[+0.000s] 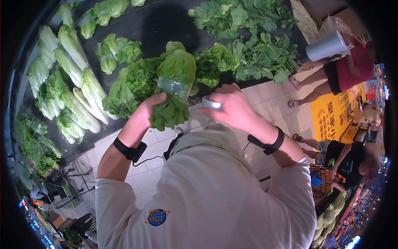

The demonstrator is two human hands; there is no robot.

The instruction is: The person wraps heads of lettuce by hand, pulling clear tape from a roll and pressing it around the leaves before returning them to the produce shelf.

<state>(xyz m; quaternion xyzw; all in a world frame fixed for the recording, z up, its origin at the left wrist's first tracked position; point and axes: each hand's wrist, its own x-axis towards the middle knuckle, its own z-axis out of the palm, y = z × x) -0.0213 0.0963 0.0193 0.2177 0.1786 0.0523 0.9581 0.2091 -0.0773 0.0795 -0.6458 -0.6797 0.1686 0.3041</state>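
My left hand (149, 108) is closed around the side of a lettuce (178, 66), holding it upright over the front edge of the display. A band of clear tape (174, 86) shines across the middle of its leaves. To the right, my right hand (234, 107) grips a tape roll (210, 103), just apart from the lettuce. Loose leafy lettuce (132, 85) lies on the display directly left of the held one, and more curly lettuce (215, 62) sits behind my right hand. The fingers of my left hand are partly hidden by the leaves.
A dark display table (161, 20) carries long cabbages (70, 66) at left and bok choy (265, 54) at right. One person in red (356, 64) and another with a shopping cart (321, 180) stand at right. Another cart (62, 191) is at lower left.
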